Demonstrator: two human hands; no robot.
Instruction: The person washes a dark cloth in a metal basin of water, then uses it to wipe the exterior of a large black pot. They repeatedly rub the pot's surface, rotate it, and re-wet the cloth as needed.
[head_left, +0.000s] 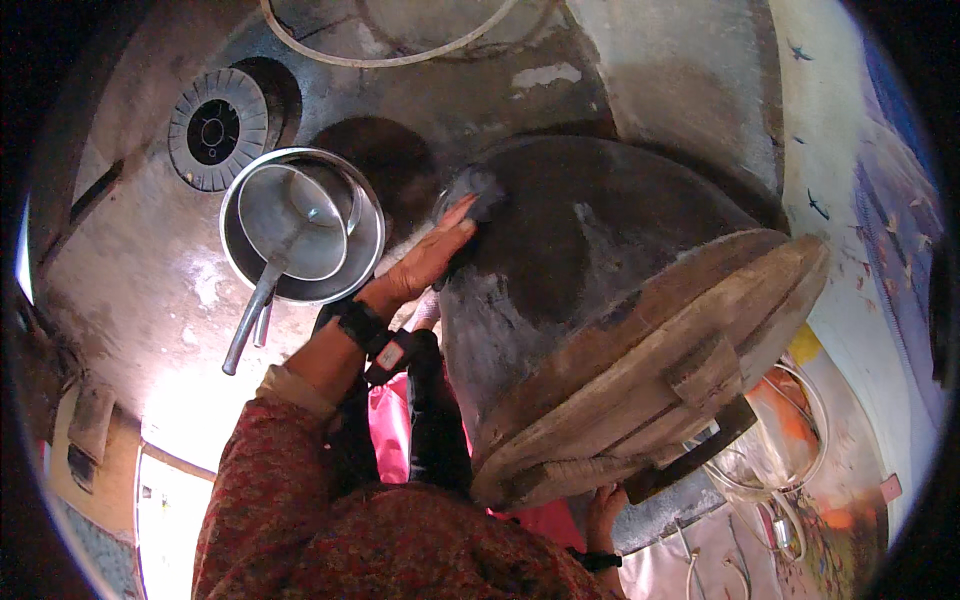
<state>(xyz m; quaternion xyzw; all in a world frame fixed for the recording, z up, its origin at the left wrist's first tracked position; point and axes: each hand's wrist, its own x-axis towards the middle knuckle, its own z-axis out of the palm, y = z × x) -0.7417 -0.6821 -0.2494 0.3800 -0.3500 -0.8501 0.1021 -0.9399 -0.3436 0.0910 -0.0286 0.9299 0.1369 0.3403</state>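
My left hand (424, 262) stretches forward, a dark band on its wrist, its fingers on a bunched grey cloth (484, 195). Beneath the cloth is the left edge of a large, dark rounded surface (637, 202) with pale scuffs. A thick, round wooden lid (622, 390) with a crosspiece stands tilted along the near side of that surface. Below the lid's lower edge is my right hand (606, 506), with its fingers pointing up. The lid partly hides this hand, so its grip is unclear.
Left of my left arm, a long-handled metal ladle (292, 225) rests in a metal basin (377, 240). A grey ribbed spool (255, 112) is behind it. A pale hoop (397, 61) lies at the far edge. White hoses (817, 450) hang at lower right.
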